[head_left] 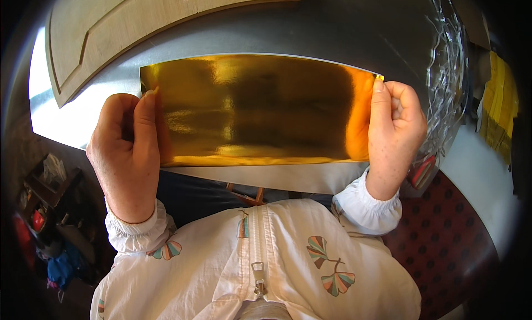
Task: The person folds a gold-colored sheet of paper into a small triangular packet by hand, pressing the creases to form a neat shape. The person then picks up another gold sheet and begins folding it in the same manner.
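Note:
A shiny gold foil sheet (pixel 266 109) is stretched wide between my two hands, above the near edge of a grey table (pixel 354 37). My left hand (pixel 124 142) pinches its left side between thumb and fingers, near the upper corner. At the upper right corner, my right hand (pixel 396 120) grips the sheet with thumb against curled fingers. The foil mirrors my fingers along both sides. A thin white edge runs along its top.
A pale wooden panel (pixel 166 20) with a carved groove lies on the table at the far left. Clear plastic strips (pixel 446 59) hang over the right edge. Yellow sheets (pixel 499 103) are beyond them. A dark red patterned surface (pixel 443 237) is at lower right, a cluttered rack (pixel 52 192) at lower left.

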`<state>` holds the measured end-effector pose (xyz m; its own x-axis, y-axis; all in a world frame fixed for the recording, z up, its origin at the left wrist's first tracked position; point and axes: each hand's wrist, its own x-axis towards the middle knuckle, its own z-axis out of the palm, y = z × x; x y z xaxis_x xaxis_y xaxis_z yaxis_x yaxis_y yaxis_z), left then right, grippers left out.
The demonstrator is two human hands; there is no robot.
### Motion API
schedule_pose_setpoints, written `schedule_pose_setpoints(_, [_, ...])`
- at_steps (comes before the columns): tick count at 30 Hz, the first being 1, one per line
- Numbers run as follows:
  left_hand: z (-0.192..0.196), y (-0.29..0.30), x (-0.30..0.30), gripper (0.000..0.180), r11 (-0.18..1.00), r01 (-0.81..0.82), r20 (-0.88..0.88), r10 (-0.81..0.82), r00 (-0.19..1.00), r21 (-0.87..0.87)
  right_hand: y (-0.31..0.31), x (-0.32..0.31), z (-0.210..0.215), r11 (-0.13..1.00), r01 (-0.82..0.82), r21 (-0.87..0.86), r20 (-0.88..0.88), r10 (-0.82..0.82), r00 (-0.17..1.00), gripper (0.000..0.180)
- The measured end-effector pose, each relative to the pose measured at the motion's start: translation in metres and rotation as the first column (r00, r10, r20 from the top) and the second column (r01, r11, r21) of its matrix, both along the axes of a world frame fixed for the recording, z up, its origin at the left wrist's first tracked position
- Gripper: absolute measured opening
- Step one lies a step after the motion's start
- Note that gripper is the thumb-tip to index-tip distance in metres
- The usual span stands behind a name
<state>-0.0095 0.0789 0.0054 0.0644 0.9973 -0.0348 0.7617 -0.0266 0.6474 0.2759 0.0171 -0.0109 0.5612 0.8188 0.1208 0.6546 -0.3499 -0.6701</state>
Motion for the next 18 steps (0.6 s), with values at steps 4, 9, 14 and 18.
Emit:
schedule_pose_setpoints(4, [-0.0017, -0.0006, -0.0023, 0.016, 1.0, 0.007, 0.002, -0.007, 1.0, 0.005, 0.0005, 0.0002, 0.0009, 1.0, 0.0, -0.006, 0.011, 0.0, 1.0, 0.012])
schedule_pose_setpoints(9, [-0.003, -0.0008, -0.0036, 0.017, 1.0, 0.02, 0.012, -0.02, 1.0, 0.007, 0.0009, 0.0002, 0.0005, 1.0, 0.003, -0.002, 0.005, -0.003, 1.0, 0.012])
schedule_pose_setpoints(14, [-0.0039, -0.0005, -0.0028, 0.017, 1.0, 0.016, 0.012, -0.016, 1.0, 0.019, 0.0002, 0.0014, 0.0004, 1.0, 0.008, -0.01, 0.042, -0.007, 0.999, 0.01])
schedule_pose_setpoints(18, [-0.0017, -0.0006, -0.0028, 0.017, 1.0, 0.01, 0.024, -0.01, 1.0, -0.011, -0.0004, 0.0026, 0.0008, 0.999, 0.037, -0.004, -0.005, -0.037, 0.999, 0.012])
